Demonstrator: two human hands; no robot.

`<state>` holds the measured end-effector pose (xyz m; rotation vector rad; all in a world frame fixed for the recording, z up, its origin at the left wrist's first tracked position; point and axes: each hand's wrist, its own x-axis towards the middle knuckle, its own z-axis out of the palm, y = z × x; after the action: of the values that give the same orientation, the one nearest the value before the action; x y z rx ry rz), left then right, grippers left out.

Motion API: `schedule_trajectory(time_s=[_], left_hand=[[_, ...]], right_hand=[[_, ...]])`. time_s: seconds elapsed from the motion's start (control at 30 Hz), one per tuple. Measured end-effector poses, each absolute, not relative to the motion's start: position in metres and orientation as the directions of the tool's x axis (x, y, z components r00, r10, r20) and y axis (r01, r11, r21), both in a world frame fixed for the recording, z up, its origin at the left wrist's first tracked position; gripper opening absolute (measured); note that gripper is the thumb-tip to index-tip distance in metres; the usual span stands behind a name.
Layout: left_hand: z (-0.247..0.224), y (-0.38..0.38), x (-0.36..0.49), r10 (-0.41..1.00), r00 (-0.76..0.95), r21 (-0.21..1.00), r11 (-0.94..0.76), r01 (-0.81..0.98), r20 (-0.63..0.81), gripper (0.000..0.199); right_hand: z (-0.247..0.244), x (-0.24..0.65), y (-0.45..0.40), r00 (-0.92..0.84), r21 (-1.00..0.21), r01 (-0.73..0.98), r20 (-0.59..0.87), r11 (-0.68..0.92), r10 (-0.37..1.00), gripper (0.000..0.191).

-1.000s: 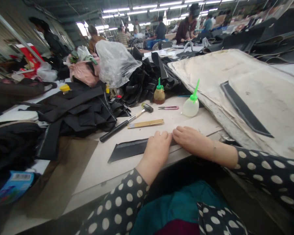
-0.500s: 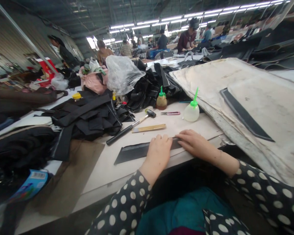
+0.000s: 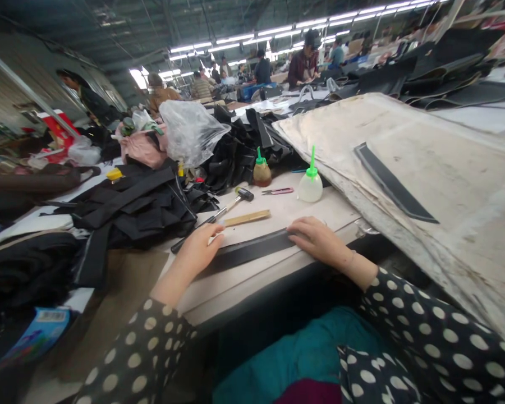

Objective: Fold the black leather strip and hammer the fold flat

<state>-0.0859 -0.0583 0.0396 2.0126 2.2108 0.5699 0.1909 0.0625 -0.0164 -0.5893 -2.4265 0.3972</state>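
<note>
A long black strip (image 3: 252, 249) lies slantwise on the pale work surface in front of me. My right hand (image 3: 317, 240) has its thumb and fingertips closed on the strip's right end. Over the strip's left end is my left hand (image 3: 197, 251), its thumb apart from its fingers; it hides that end and part of a hammer's dark handle. The hammer's head (image 3: 246, 194) shows beyond, with a flat yellowish stick (image 3: 248, 217) nearer me. Pink-handled snips (image 3: 278, 191) lie between the hammer and a clear bottle with a green nozzle (image 3: 310, 186).
A brown bottle (image 3: 261, 173) stands behind the snips. Piled black strips (image 3: 130, 202) and a clear plastic bag (image 3: 189, 132) lie left and behind. A large pale board (image 3: 404, 140) on the right bears another black strip (image 3: 393, 182). Several people are in the background.
My left hand has moved left along the strip, uncovering its middle. My right hand remains at the right end, with its fingers more bent. The whole view has shifted slightly.
</note>
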Motion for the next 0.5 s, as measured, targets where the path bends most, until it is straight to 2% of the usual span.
schedule_trajectory(time_s=[0.17,0.5], left_hand=[[0.035,-0.060,-0.067,0.991,-0.011,0.318,-0.032,0.947,0.134,0.026],[0.029,-0.047,-0.065,0.999,0.024,0.387,-0.037,0.921,0.038,0.020]], right_hand=[[-0.017,0.191,0.061,-0.708,-0.385,0.318,0.512,0.866,0.487,0.018],[-0.015,0.192,0.060,-0.707,-0.370,0.330,0.512,0.869,0.487,0.020]])
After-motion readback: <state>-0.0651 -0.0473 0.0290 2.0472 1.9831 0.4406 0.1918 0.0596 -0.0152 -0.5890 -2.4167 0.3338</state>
